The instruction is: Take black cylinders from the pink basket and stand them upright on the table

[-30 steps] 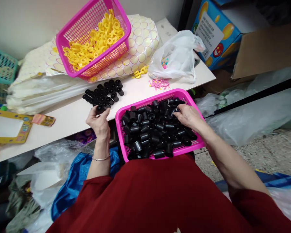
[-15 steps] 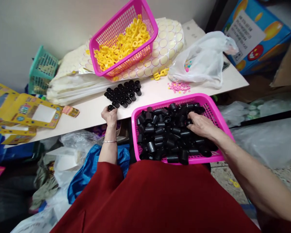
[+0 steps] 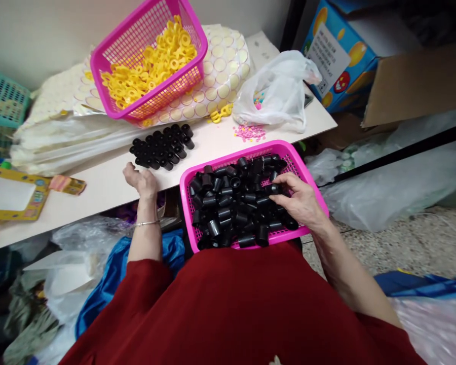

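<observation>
Short black plastic cylinders [image 3: 225, 202] fill a pink basket [image 3: 186, 213] against my front. Over its right side, my right hand [image 3: 298, 200] has thumb and fingers closed around one black cylinder [image 3: 273, 189]. On the white table, a close-packed group of black cylinders [image 3: 161, 147] stands upright in rows. My left hand [image 3: 141, 181] is just in front of that group at the table's edge, thumb apart from the fingers, with nothing seen in it.
Behind stands a pink basket [image 3: 108, 99] of yellow ring pieces [image 3: 152, 63], on sheets with printed circles [image 3: 224, 61]. A white plastic bag [image 3: 277, 91], pink bits [image 3: 250, 133] and yellow cardboard packaging [image 3: 41, 197] lie on the table [image 3: 110, 182].
My left hand has let go of a black cylinder at the group's front and drawn back slightly. My right hand has risen from among the cylinders with one. The view has swung right.
</observation>
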Motion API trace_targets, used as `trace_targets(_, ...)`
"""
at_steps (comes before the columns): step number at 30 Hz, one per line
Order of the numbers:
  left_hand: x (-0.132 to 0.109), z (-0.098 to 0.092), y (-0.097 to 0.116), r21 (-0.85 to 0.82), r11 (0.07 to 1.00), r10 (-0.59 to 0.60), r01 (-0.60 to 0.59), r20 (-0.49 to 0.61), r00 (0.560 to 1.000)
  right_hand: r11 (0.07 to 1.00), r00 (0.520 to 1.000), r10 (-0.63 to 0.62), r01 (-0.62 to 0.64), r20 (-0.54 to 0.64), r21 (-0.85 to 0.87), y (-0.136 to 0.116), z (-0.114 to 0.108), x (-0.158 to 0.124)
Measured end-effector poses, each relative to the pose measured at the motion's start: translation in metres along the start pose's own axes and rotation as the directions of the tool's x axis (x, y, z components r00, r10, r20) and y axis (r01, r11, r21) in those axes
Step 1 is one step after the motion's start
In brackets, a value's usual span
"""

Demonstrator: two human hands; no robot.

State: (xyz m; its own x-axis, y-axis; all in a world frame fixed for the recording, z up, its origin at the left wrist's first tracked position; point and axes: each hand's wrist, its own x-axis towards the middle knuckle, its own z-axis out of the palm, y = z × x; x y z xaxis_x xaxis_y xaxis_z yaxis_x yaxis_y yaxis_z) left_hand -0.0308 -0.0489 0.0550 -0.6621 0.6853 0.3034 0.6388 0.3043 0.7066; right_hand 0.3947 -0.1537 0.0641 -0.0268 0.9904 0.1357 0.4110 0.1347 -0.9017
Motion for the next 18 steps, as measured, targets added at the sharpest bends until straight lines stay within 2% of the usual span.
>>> trace_targets(2,-0.02,0.0,0.021,0.014,0.995,0.098,-0.097,-0.064,0.993,0.999,0.999,0.029,-0.028,-0.021,0.021,0.003,0.0,-0.003)
trace_targets(3,-0.032,0.001,0.034,-0.016,0.985,0.172,-0.173,-0.018,0.985,0.998,0.998,0.057,-0.056,-0.026,0.04,0.005,0.0,-0.004)
trace_targets(4,-0.044,0.003,0.049,-0.07,0.962,0.271,-0.265,0.09,0.958,0.994,0.996,0.088,-0.086,-0.027,0.06,0.008,-0.001,-0.005)
trace_targets(5,-0.057,0.005,0.064,-0.139,0.923,0.382,-0.358,0.224,0.897,0.991,0.993,0.114,-0.112,-0.028,0.072,0.01,-0.001,-0.006)
trace_targets(6,-0.069,0.007,0.08,-0.221,0.869,0.495,-0.443,0.355,0.793,0.989,0.991,0.13,-0.128,-0.031,0.071,0.012,-0.002,-0.007)
trace_targets(7,-0.08,0.01,0.095,-0.309,0.804,0.593,-0.507,0.466,0.657,0.989,0.99,0.135,-0.133,-0.038,0.058,0.014,-0.002,-0.008)
trace_targets(8,-0.09,0.013,0.108,-0.397,0.74,0.665,-0.544,0.559,0.496,0.991,0.99,0.129,-0.128,-0.049,0.035,0.015,-0.003,-0.009)
trace_targets(10,-0.105,0.02,0.13,-0.53,0.637,0.718,-0.56,0.672,0.181,0.995,0.992,0.098,-0.1,-0.078,-0.02,0.016,-0.004,-0.012)
trace_targets(11,-0.11,0.024,0.139,-0.566,0.604,0.71,-0.562,0.702,0.055,0.995,0.993,0.083,-0.087,-0.088,-0.044,0.016,-0.005,-0.014)
trace_targets(12,-0.115,0.028,0.147,-0.587,0.576,0.692,-0.569,0.72,-0.043,0.995,0.993,0.072,-0.078,-0.098,-0.06,0.017,-0.005,-0.016)
trace_targets(14,-0.122,0.036,0.158,-0.608,0.513,0.651,-0.606,0.736,-0.187,0.995,0.991,0.058,-0.067,-0.119,-0.069,0.018,-0.006,-0.02)
trace_targets(18,-0.141,0.053,0.175,-0.675,0.37,0.576,-0.639,0.706,-0.412,0.997,0.988,0.069,-0.074,-0.139,-0.028,0.023,-0.006,-0.025)
